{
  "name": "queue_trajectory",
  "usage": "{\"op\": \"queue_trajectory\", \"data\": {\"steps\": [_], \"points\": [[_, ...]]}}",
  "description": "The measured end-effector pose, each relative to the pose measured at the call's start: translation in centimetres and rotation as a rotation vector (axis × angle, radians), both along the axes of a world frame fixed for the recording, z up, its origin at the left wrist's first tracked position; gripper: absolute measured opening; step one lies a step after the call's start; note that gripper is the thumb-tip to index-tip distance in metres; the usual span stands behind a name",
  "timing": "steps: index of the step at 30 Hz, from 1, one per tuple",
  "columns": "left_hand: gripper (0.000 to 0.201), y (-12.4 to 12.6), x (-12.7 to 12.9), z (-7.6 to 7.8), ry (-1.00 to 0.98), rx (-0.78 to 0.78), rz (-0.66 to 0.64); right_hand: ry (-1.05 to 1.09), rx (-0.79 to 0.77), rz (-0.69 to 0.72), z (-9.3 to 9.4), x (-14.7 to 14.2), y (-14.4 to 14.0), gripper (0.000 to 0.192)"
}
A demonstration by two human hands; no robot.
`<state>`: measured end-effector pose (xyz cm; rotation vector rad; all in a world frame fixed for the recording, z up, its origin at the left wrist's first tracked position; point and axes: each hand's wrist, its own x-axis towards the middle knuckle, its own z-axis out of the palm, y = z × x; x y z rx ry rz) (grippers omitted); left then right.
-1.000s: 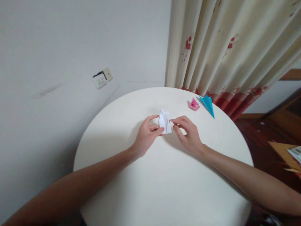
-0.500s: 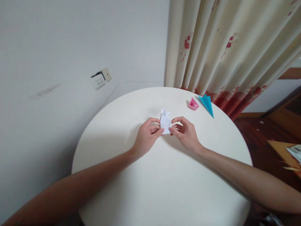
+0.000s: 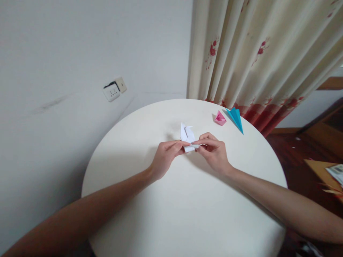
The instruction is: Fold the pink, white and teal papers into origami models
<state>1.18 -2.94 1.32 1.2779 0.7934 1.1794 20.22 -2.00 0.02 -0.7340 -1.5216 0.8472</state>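
White folded paper piece (image 3: pixel 187 137), held just above the middle of the round table (image 3: pixel 187 214), its near edge pinched from either side by left hand (image 3: pixel 166 157) and right hand (image 3: pixel 213 151), points upright, apparently for creasing; pink (image 3: pixel 220 118) and blue (image 3: pixel 236 119) folded papers lie aside at the far right edge

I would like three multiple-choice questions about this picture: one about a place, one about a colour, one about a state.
1. Where does the pink folded paper lie?
A. beside the blue folded paper, near the table's far edge
B. under the left hand
C. on the floor

2. What colour is the folded paper between the hands?
A. pink
B. white
C. green

3. How is the white paper held?
A. lying untouched
B. by the left hand alone
C. pinched by both the left hand and the right hand

Answers: 1 A, the two lie side by side by the curtain. 2 B, it is plainly white. 3 C, fingertips of both hands grip its lower edge.
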Motion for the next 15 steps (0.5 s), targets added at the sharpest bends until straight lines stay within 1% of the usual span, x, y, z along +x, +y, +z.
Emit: {"op": "queue_trajectory", "data": {"steps": [3, 5, 10, 13, 15], "points": [[0.025, -0.12, 0.22, 0.03, 0.096, -0.033, 0.083, -0.058, 0.113, -0.051, 0.12, -0.10, -0.39, 0.012], [0.029, -0.13, 0.30, 0.04, 0.129, -0.031, 0.122, -0.077, 0.133, -0.039, 0.29, -0.18, -0.58, 0.013], [0.030, -0.07, 0.34, 0.22, 0.115, 0.018, 0.165, -0.042, 0.018, 0.043, 0.31, -0.36, -0.54, 0.019], [0.027, -0.10, 0.41, 0.34, 0.125, 0.045, 0.175, -0.036, -0.049, 0.053, 0.02, -0.54, -0.30, 0.028], [0.024, -0.13, 0.49, 0.35, 0.136, 0.064, 0.192, 0.010, -0.105, 0.041, -0.06, -0.70, -0.20, 0.037]]}}
